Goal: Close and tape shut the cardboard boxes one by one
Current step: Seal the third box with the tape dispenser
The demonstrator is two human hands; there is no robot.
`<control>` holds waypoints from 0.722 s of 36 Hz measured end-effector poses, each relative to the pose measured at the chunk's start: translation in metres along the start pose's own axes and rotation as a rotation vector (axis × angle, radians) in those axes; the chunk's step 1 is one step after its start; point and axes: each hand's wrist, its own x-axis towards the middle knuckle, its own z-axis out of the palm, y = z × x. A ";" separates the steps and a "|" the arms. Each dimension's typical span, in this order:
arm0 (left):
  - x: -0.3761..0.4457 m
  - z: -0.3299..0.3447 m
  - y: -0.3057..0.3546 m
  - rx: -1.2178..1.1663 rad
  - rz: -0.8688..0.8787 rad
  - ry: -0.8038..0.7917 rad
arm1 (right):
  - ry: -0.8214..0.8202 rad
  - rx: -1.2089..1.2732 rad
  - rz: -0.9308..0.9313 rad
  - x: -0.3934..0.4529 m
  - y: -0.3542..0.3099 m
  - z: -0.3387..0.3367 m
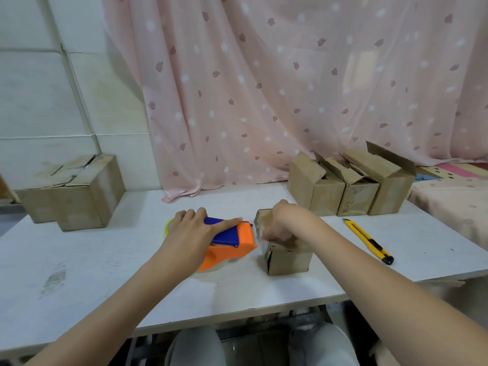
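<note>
Left grip [196,228] lies flat-fingered on the orange tape dispenser [229,247]; right grip [284,225] curls onto the small cardboard box [287,257] at mid tabletop [105,273], pressing its flaps. Taping looks next: lift the dispenser over the seam. Open boxes [351,186] wait far right, a utility knife [368,240] lies just right, and the near edge is close.

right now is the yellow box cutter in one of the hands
No, the yellow box cutter lies alone on the table, right of the right hand on the small box.
</note>
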 end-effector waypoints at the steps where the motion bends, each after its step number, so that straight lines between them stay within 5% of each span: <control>1: 0.000 -0.002 0.000 -0.015 0.001 -0.027 | 0.002 -0.012 -0.010 -0.005 0.002 -0.004; 6: 0.005 -0.008 -0.009 -0.085 0.042 -0.162 | 0.010 0.125 0.008 -0.012 0.011 -0.009; 11: 0.006 -0.026 -0.031 -0.439 0.150 -0.359 | 0.032 0.187 -0.005 -0.012 0.013 -0.005; 26: 0.019 -0.041 -0.043 -0.599 0.150 -0.342 | -0.056 0.656 -0.036 -0.002 0.039 -0.002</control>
